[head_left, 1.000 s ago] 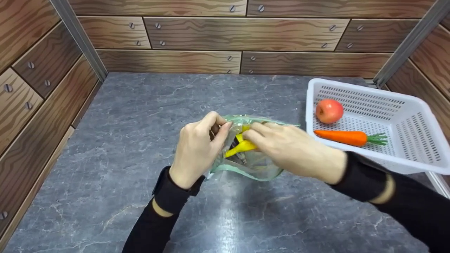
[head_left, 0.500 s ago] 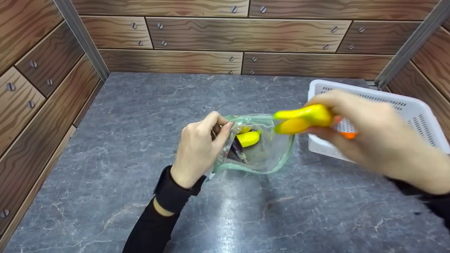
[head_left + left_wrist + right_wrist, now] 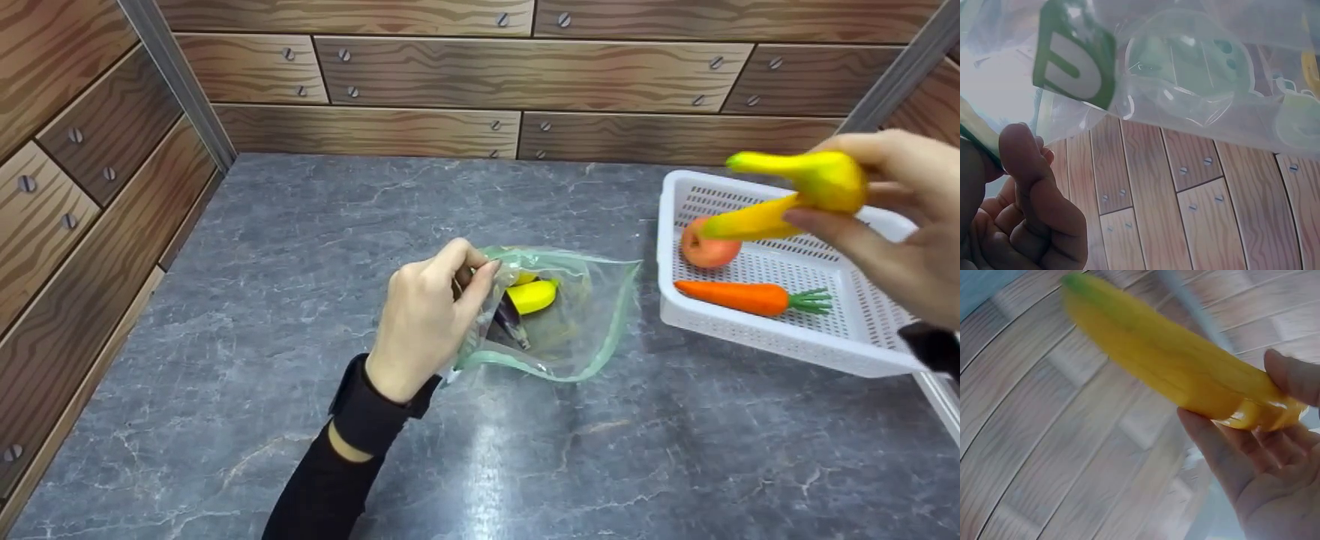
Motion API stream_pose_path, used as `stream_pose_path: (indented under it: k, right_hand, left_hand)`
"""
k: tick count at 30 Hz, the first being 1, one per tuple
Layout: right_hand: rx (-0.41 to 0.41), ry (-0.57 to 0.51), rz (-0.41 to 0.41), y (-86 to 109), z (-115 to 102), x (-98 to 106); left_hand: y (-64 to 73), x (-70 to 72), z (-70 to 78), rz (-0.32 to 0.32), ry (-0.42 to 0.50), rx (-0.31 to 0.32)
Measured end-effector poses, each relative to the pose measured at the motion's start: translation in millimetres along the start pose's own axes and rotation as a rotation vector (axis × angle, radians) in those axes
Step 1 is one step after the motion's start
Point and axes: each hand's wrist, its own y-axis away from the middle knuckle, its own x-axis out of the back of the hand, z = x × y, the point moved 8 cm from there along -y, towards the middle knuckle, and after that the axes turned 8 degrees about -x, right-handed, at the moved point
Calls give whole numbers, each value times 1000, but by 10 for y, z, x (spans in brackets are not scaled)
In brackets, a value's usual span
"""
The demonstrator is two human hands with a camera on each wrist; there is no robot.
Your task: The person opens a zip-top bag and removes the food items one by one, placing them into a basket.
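Note:
My left hand (image 3: 424,319) pinches the left edge of a clear zip bag (image 3: 592,341) with a green rim; its mouth gapes upward. Inside the bag lie a dark purple eggplant (image 3: 511,322) and a yellow piece with a green tip (image 3: 532,298), with another bit of yellow behind. The left wrist view shows the bag's green label (image 3: 1075,70) by my thumb. High at the right, my right hand (image 3: 919,229) grips a yellow banana bunch (image 3: 832,180) with two green-tipped ends pointing left, above the basket. In the right wrist view, one banana (image 3: 1157,354) fills the upper part.
A white perforated basket (image 3: 772,337) stands at the right, holding a red apple (image 3: 709,247), partly covered by the bananas, and an orange carrot (image 3: 739,297) with green leaves. Wood-patterned walls (image 3: 420,131) enclose the grey marbled tabletop (image 3: 300,262).
My right hand has lifted the banana bunch out of the bag and carried it right and up, over the basket. The left hand stays at the bag's edge.

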Motion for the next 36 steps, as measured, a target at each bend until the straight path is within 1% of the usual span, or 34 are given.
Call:
stream_pose_path:
  k: [1, 3, 4, 6, 7, 9, 11, 13, 14, 16, 19, 22, 29, 34, 36]
  right_hand:
    - [0, 67, -12, -23, -36, -19]
    - [26, 213, -59, -56, -62, -90]
    - [34, 270, -87, -67, -40, -137]
    - [7, 359, -157, -78, 70, -259]
    - [-22, 399, -204, -77, 162, -334]
    - [-99, 468, -326, -56, 405, -500]
    - [-183, 520, -461, 3, 711, -687]
    - [-247, 554, -585, 86, 1015, -865]
    - [-270, 566, -632, 126, 1149, -943]
    - [-295, 583, -697, 198, 1378, -1073]
    - [-311, 594, -729, 281, 1607, -1205]
    - [-328, 584, -749, 354, 1749, -1304]
    - [-304, 569, -777, 444, 1906, -1441]
    - [-332, 572, -814, 477, 2008, -1493]
    - [-329, 579, -823, 487, 2039, -1511]
  left_hand:
    - [-1, -2, 1, -2, 1, 2]
    - [-1, -6, 6, -6, 0, 4]
    - [2, -10, 7, -8, 0, 4]
    - [4, -16, 10, -9, 0, 3]
    - [6, -15, 8, -9, -2, 3]
    - [8, -15, 6, -9, 0, 3]
    - [5, -18, 5, -10, 3, 2]
    - [2, -21, 8, -12, 7, -1]
    - [0, -24, 7, -14, 8, -2]
    - [-4, -30, 7, -17, 10, -4]
    - [-1, -29, 5, -15, 8, -6]
    - [6, -26, -1, -10, 2, -4]
    - [10, -33, -13, -12, -10, -4]
    - [12, -19, -8, -8, -14, -7]
    - [10, -19, -8, -9, -15, -8]
